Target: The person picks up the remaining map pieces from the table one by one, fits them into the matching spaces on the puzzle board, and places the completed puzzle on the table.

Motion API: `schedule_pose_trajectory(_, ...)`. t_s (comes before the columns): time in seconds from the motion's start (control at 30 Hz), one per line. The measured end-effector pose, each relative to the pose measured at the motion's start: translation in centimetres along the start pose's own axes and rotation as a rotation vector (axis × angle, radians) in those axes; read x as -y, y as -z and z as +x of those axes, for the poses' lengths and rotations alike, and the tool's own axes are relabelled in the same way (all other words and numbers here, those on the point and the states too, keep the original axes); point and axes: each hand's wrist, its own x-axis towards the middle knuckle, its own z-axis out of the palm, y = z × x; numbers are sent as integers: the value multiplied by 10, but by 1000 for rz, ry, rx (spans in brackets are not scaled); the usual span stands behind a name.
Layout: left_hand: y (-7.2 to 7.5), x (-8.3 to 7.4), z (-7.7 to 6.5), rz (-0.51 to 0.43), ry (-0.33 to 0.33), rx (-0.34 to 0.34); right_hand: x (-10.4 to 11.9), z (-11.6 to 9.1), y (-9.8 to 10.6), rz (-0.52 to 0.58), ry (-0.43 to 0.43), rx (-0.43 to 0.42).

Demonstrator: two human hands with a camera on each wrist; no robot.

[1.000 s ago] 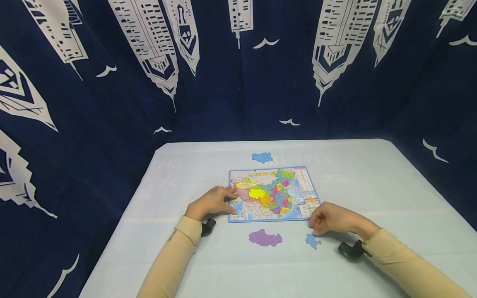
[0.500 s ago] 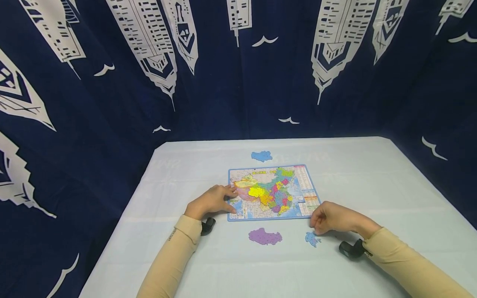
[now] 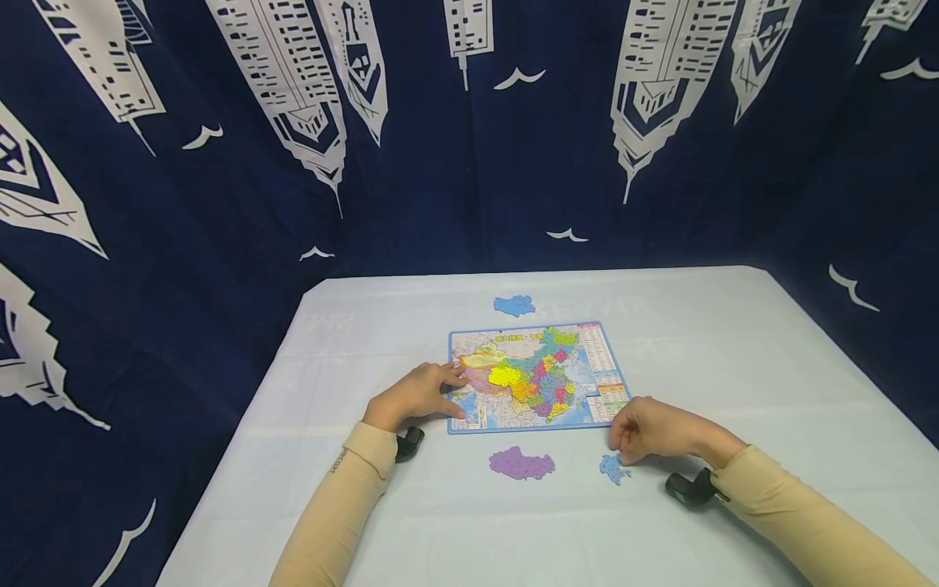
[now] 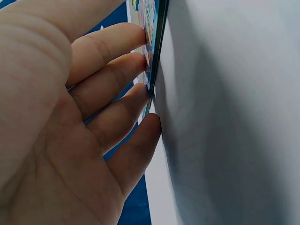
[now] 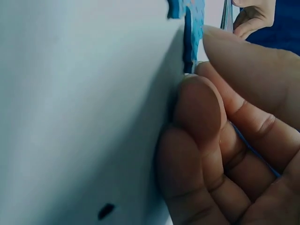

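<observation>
Evidently, the right fingers (image 5: 199, 108) pinch the small blue piece (image 3: 611, 468) by its edge.

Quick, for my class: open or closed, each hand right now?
Left hand: open, fingers on the map board.
Right hand: at the small blue piece; grip can't be told.

A blue-rimmed rectangular map board (image 3: 513, 416) is lying on the white bench (image 3: 734, 350), the left grip (image 3: 416, 395) resting on its 9 o'clock edge. A blue wavy-edged flat piece (image 3: 514, 306) is sitting beyond it at 12 o'clock, a purple wavy-edged flat piece (image 3: 522, 463) at 6, and a small blue jagged flat piece (image 3: 612, 469) near 5, the right grip (image 3: 653, 430) touching its 2 o'clock side.
</observation>
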Motion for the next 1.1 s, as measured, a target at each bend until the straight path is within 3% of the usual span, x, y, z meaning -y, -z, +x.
schedule_pose_trajectory(0.17, 0, 0, -1, -3, -6, 3, 3, -1, -4, -34, -17, -31)
schedule_pose_trajectory(1.1, 0, -1, -1, -12, 10, 4, 3, -2, -9, -70, 26, -6)
